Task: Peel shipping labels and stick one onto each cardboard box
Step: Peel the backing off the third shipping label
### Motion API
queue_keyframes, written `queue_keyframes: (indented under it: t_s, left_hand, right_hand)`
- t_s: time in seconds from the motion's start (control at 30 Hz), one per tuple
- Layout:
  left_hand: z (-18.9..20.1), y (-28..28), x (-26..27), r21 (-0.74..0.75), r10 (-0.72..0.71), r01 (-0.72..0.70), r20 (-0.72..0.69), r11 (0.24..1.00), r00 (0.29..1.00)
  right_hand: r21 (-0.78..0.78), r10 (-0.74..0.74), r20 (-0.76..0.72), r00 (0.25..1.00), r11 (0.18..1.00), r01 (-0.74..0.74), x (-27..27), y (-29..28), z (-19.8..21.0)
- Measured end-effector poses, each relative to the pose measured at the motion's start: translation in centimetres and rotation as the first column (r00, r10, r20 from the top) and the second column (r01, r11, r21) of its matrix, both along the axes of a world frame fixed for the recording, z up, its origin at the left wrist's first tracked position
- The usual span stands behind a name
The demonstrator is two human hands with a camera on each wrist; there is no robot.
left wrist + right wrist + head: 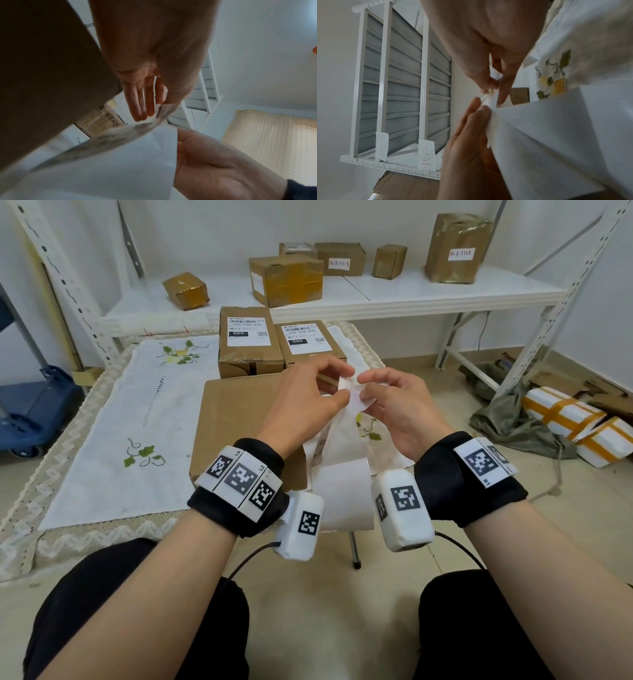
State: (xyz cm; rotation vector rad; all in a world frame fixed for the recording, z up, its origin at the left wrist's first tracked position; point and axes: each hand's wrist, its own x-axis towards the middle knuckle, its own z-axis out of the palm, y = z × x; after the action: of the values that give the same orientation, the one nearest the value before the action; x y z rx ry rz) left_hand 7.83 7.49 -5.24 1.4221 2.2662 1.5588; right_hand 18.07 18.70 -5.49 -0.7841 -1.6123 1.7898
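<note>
both hands meet above the worktop (102, 419): the left hand (301, 398) and the right hand (400, 405) each pinch the top end of a white label strip (346, 419) between thumb and fingers, fingertips almost touching. the strip runs down from the pinch to a label roll (344, 498) seen between the two wrists. from the left wrist view the strip's printed side is blurred and unreadable.

under the left hand lies one large plain cardboard box (233, 426) on an embroidered white cloth (144, 405). behind it stand two labelled boxes (250, 340) side by side, touching, each with a printed label showing "060" in a black block. the hands cover part of the right one.

on the white shelf (411, 289) behind are six taped brown parcels (287, 280); two carry handwritten red notes, too small to read. two white parcels (561, 412) with orange tape lie on the floor at right. a blue cart (34, 405) stands at left.
</note>
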Motion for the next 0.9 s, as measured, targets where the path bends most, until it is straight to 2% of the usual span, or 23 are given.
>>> queue_keyframes:
  t_s: [0.3, 0.7, 0.9]
  left_hand:
    - [-0.15, 0.12, 0.36, 0.002, -0.037, 0.037, 0.016, 0.999, 0.999]
    - [-0.61, 0.36, 0.29, -0.136, -0.015, 0.025, 0.075, 0.99, 0.997]
    - [-0.56, 0.18, 0.4, -0.212, 0.0, 0.015, 0.069, 0.977, 0.998]
  right_hand:
    - [-0.07, 0.021, -0.004, 1.0, 0.997, -0.022, -0.14, 0.14, -0.34]
    - [-0.106, -0.023, 0.039, 0.999, 0.994, 0.027, -0.3, 0.66, -0.71]
    - [-0.128, 0.017, 0.118, 0.993, 0.992, -0.002, -0.18, 0.69, -0.64]
